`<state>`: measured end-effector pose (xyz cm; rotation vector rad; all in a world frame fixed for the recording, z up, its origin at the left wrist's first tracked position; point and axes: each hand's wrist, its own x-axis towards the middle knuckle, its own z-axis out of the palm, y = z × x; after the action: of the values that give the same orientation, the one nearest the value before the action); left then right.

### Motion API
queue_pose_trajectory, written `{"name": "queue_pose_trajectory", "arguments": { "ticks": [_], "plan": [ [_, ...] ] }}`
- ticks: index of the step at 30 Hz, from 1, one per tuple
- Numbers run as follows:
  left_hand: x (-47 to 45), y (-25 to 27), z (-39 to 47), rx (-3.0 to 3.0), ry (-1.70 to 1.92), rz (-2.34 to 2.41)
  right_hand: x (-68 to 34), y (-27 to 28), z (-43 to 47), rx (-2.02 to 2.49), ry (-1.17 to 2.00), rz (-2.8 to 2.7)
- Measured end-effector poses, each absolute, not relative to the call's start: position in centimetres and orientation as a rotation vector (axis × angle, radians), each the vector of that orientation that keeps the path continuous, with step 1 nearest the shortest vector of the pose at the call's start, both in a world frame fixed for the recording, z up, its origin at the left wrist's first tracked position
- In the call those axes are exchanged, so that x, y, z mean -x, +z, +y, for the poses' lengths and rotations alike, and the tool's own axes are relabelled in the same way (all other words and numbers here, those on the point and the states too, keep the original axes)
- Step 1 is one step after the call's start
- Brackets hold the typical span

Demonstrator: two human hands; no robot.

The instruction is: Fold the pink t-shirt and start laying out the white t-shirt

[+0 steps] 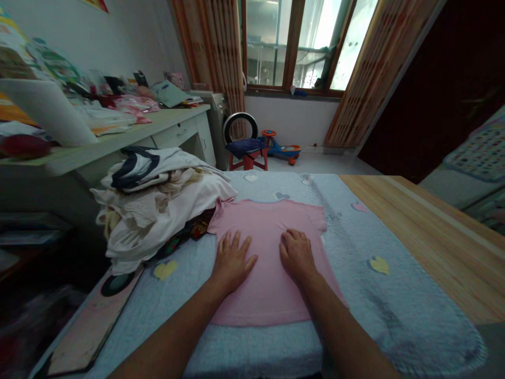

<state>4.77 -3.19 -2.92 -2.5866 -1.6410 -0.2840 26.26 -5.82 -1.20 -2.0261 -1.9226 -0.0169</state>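
Observation:
A pink short-sleeved T-shirt lies spread out on a light blue blanket, its neck pointing away from me and its hem towards me. My left hand rests flat on the shirt's left half with the fingers spread. On the right half, my right hand lies with its fingers curled in against the cloth. Small creases show near its knuckles. Whether any fabric is caught inside those fingers is hidden.
A heap of white and beige clothes lies left of the shirt. Near it is a flat pinkish board-like object. The blue blanket covers most of the wooden table. Further off are a cluttered desk and a red stool.

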Motion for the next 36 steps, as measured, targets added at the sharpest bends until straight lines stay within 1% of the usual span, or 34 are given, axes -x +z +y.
{"name": "queue_pose_trajectory", "arguments": {
  "ticks": [6,13,17,21,23,33,36],
  "plan": [
    [-5.1,-1.1,-2.5,2.627,-0.149,-1.665,-26.4,-2.0,-5.7,2.109,-0.005,-1.919],
    [-5.8,1.5,1.1,2.596,-0.103,-1.779,-26.5,-1.5,-5.4,2.153,0.052,-1.895],
    [-6.0,0.2,2.6,2.523,-0.169,-1.802,-26.4,-1.2,-5.4,2.167,0.063,-1.886],
    [-5.9,-2.1,3.1,2.529,-0.377,-1.721,-26.3,-1.4,-5.5,2.188,0.016,-1.867],
    [-5.6,-2.8,3.2,2.559,-0.424,-1.704,-26.3,-1.6,-5.5,2.194,-0.003,-1.876],
    [-5.0,-3.3,3.7,2.609,-0.496,-1.734,-26.9,-1.4,-5.2,2.196,0.062,-1.906],
    [-5.0,-3.4,3.7,2.608,-0.523,-1.75,-27.4,-1.5,-5.0,2.259,0.085,-1.88]
  ]
}}
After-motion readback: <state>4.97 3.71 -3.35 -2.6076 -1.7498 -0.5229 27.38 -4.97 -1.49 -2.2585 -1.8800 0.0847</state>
